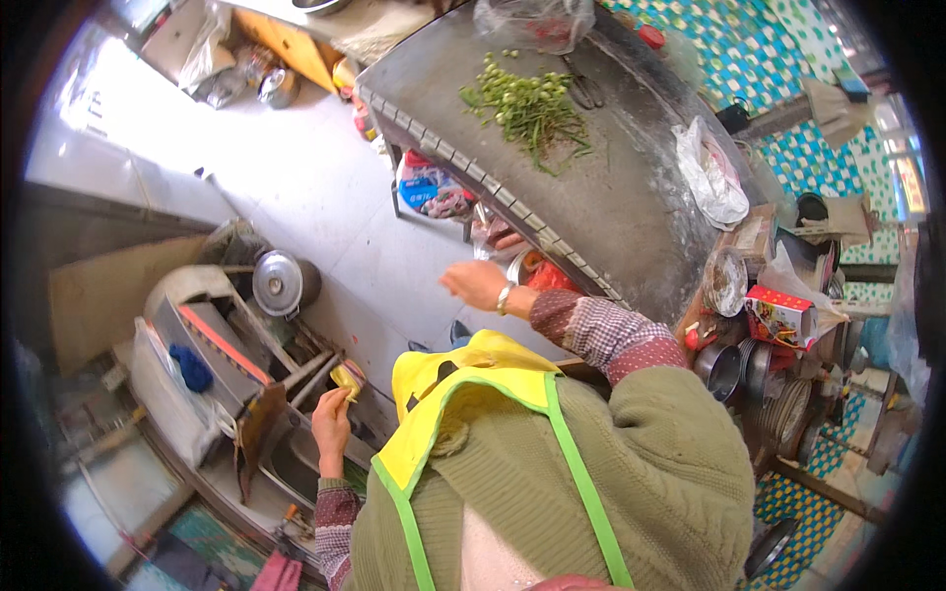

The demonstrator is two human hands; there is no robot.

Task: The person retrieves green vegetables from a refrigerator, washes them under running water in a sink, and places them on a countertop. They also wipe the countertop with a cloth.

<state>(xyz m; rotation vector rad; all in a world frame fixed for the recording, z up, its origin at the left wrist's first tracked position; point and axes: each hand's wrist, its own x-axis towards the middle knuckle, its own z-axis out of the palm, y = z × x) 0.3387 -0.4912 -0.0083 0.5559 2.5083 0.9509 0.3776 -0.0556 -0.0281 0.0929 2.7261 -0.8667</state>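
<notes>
At the far left, a dark blue cloth bundle lies on a cluttered pale surface, with a lidded metal pot standing to its right. Below that pot, the left hand is raised, its thumb and fingertips seeming to pinch a small yellow piece, which sits at the upper end of the hand, apart from the counter. Whether it is sponge, cloth or wrapper is too small to tell. It looks light and probably soft, likely to bend rather than break; a fingertip grip near one edge should suit it, though if wet it could turn slippery. No writing can be made out on it.

Further right, a blue and red package under the counter carries printing too small to read. The right hand, with a bracelet at its wrist, hangs over the floor just beside the counter's edge; its fingers bend loosely, no object shows in it, and how far they close I cannot tell. On the counter lie cut greens, with a white plastic bag farther right. At the right, a red box has a printed face, its lettering unclear.
</notes>
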